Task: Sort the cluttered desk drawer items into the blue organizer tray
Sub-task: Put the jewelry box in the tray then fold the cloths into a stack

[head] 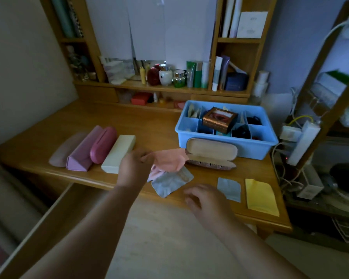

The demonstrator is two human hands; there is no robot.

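My left hand (133,168) pinches a pink cloth (170,161) and holds it up above the desk. Below it lies a grey-blue cloth (170,183) on the desk's front edge. My right hand (207,200) hovers beside that cloth with loosely curled fingers, holding nothing. An open glasses case (211,153) lies in front of the blue organizer tray (226,142). The tray holds a brown box (220,118) and small dark items in its compartments. A second grey cloth (229,188) and a yellow cloth (261,197) lie to the right.
Several cases lie in a row at the left: a mauve pouch (64,151), a triangular purple case (85,151), a pink hard case (103,143), a cream box (119,153). An open drawer (54,218) juts out below. Bottles (165,74) line the back shelf. Cables and a power strip (302,141) sit right.
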